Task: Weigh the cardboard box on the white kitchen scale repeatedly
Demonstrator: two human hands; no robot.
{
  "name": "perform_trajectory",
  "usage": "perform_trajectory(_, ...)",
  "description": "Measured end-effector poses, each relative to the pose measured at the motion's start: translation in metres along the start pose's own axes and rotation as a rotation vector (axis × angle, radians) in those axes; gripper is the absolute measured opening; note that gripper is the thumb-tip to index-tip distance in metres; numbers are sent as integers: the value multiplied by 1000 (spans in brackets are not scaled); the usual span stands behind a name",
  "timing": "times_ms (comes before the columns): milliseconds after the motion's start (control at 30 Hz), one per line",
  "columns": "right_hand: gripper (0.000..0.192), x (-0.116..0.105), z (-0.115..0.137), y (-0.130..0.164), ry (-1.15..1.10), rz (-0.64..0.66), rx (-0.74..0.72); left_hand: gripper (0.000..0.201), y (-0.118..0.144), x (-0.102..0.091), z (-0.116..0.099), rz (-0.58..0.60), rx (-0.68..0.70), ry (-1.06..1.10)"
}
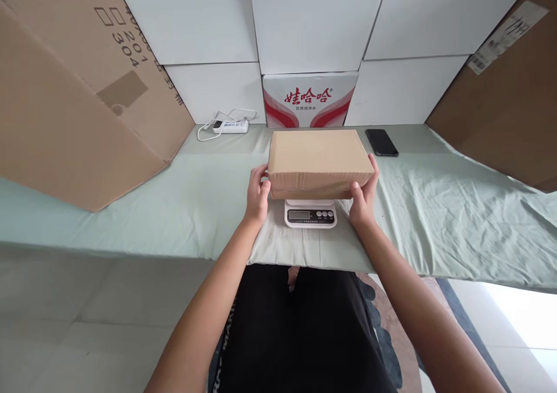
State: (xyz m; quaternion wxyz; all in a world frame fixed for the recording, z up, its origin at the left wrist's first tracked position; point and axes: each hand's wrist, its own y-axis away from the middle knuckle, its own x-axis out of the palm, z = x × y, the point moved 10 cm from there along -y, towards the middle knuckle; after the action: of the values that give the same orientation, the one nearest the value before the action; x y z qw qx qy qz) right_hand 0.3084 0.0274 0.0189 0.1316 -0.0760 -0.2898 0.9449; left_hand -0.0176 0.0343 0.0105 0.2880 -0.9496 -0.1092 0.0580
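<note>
Gripping one closed cardboard box (319, 162) from both sides: my left hand (257, 195) presses its left end, my right hand (364, 198) its right end, fingers curled around the lower corners, thumbs on the front face. Box sits on or just above one white kitchen scale (310, 213); contact I cannot tell. Scale has one display and three buttons and stands near the front edge of the table (183, 207), on the pale green cloth. Box contents not visible. At the back edge: one black phone (382, 142) right of the box, one white power strip (230, 126) with cable to the left, one red-and-white water carton (310, 98) behind. Two large brown cartons (73, 103) lean at the table's left and right ends.
</note>
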Motion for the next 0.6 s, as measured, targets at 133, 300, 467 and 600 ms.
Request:
perform_trajectory(133,83,-4,1,1,25,-33,-25,70,1,0,2,6,-5,15)
perform_trajectory(300,79,-6,-4,-2,19,-59,-7,70,1,0,4,-1,-5,18)
perform_trajectory(467,77,-7,-7,-4,17,-52,-29,69,1,-1,5,19,-11,7)
perform_trajectory(600,76,-7,-7,-5,25,-46,-46,68,1,-1,2,30,6,18)
